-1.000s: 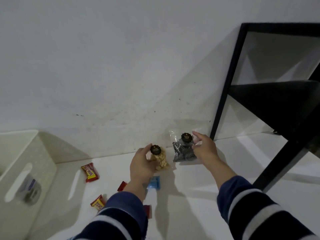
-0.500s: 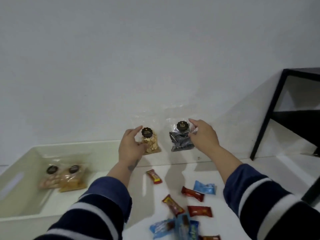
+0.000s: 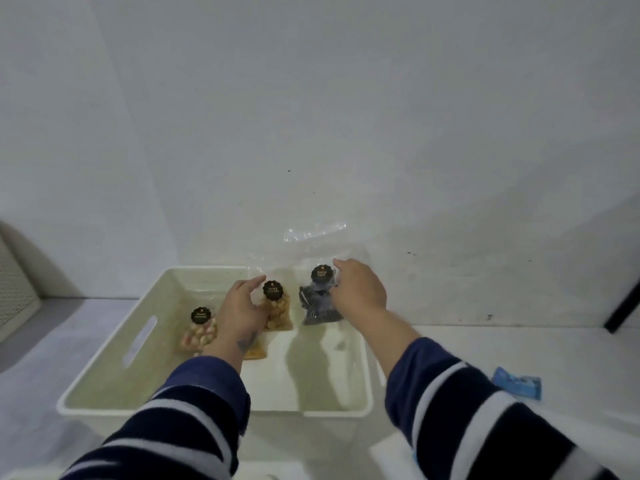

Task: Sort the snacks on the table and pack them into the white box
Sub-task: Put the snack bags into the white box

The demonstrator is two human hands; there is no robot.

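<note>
The white box stands on the table below me, its inside open to view. My left hand grips a clear bag of golden snacks over the middle of the box. My right hand grips a clear bag of dark snacks over the box's right part, beside the golden one. Both bags hang upright with round black labels. A bag of pale snacks lies in the box at the left, and another golden bag shows partly under my left wrist.
A blue wrapped snack lies on the white table right of the box. The white wall rises just behind the box. A pale perforated object stands at the far left, and a black bar at the right edge.
Both hands have carried their bags leftward from the table's open part to over the white box. The view has swung left, and most small wrapped snacks have left the view.
</note>
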